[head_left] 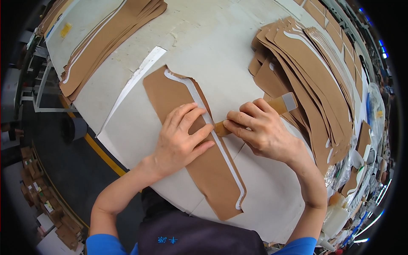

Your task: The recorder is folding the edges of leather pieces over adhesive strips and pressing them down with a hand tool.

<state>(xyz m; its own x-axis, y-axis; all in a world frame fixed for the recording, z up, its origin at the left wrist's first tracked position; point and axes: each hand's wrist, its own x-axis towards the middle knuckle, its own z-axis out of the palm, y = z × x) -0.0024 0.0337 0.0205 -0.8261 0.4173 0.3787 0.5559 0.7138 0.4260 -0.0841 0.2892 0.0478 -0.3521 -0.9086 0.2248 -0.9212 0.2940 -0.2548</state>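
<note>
A long brown sheet piece (170, 95), like leather or card, lies slantwise on the table before me, with a white strip (227, 159) along its curved right edge. My left hand (180, 136) rests on the piece, fingers apart and fingertips by the strip, holding nothing. My right hand (263, 129) is closed round a flat amber-coloured tool (278, 105) with a pale end sticking out to the right. The tool's other end touches the right edge of the piece beside the strip, close to my left fingers; its exact kind is unclear.
Stacks of similar brown pieces (306, 76) lie at the right and at the far left (102, 42). A narrow white strip (136, 80) lies left of the piece on the pale table (208, 38). Clear plastic and a whitish bottle (335, 219) sit at the lower right.
</note>
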